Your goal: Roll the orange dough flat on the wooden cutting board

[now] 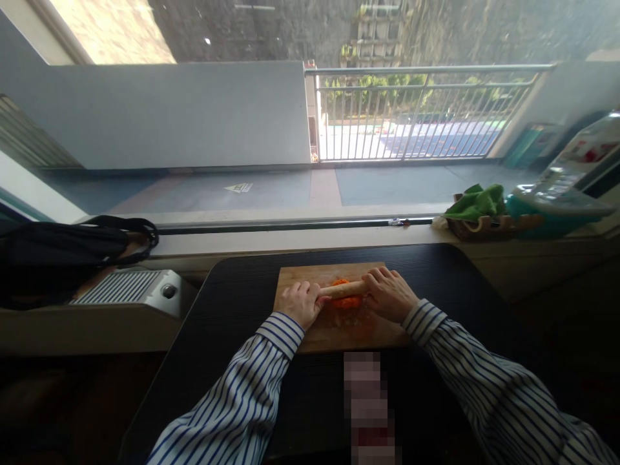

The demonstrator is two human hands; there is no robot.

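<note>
Wooden rolling pin point(345, 289) across orange mash point(347, 301) on cutting board point(339, 332) atop desk point(232, 303), clasped at either end by left hand point(301, 303) and right hand point(390, 296), fingers clenched.

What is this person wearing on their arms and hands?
Both arms are in long shirt sleeves, white with thin dark blue stripes. The left sleeve and right sleeve each end in a striped cuff at the wrist. The left hand and right hand wear no gloves, and no watch shows.
</note>
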